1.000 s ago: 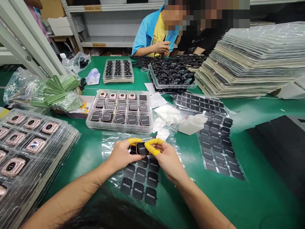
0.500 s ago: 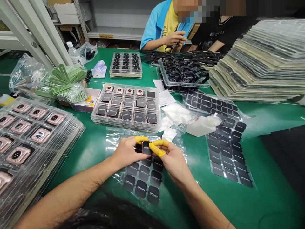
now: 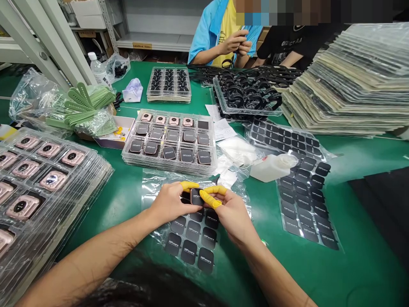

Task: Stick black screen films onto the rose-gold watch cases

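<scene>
Both my hands hold one smartwatch body (image 3: 196, 196), its dark face with a printed film turned up toward me. My left hand (image 3: 171, 202) grips its left side between thumb and a yellow-covered finger. From the right, my right hand (image 3: 228, 209) pinches its edge, with yellow finger cots on thumb and forefinger. Beneath them lies a clear sheet of black square screen films (image 3: 193, 230), partly covered by the hands. Just beyond stands a clear tray (image 3: 169, 168) of watch bodies, the back row pink with sensor side up, the others film side up.
Left is a stack of trays (image 3: 57, 170) with pink watch bodies. Green straps (image 3: 86, 106) lie behind it. A white bottle (image 3: 273, 167), another film sheet (image 3: 306, 204), black straps (image 3: 249, 96) and a tall tray stack (image 3: 348, 85) are right. A co-worker's hands (image 3: 238, 42) work opposite.
My hands and the watch body stay almost in place. The camera view has shifted slightly, and the co-worker opposite has moved their hands a little.
</scene>
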Demonstrator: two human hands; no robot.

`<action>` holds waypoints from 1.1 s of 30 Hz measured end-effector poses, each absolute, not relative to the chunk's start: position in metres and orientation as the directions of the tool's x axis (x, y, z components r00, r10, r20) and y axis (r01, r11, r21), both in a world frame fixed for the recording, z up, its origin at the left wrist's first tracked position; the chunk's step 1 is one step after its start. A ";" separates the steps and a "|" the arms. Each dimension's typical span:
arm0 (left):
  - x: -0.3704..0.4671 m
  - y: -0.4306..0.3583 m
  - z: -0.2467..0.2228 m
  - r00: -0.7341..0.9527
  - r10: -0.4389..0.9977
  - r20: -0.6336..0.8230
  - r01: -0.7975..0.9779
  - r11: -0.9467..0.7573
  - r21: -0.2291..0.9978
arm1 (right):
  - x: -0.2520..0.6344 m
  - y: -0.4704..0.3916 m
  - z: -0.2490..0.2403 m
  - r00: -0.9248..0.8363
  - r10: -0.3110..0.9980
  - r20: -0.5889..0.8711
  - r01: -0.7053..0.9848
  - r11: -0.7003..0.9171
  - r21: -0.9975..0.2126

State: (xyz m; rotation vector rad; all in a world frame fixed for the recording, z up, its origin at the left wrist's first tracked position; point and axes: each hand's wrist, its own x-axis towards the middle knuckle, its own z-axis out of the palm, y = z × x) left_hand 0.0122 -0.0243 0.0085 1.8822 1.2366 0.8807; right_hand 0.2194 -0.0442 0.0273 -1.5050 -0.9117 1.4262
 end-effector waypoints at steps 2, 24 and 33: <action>0.012 -0.025 0.008 0.310 0.936 0.165 0.455 -0.299 0.839 | 0.220 -0.045 0.027 0.074 0.924 -0.375 -0.031 -0.373 -0.927; 0.007 -0.020 -0.003 0.398 0.883 0.248 0.440 -0.421 0.793 | 0.213 -0.040 0.024 -0.063 0.954 -0.293 -0.031 -0.296 -0.955; 0.008 -0.019 -0.005 0.357 0.878 0.319 0.397 -0.452 0.799 | 0.231 0.011 0.047 0.220 0.971 0.096 0.308 0.024 -0.951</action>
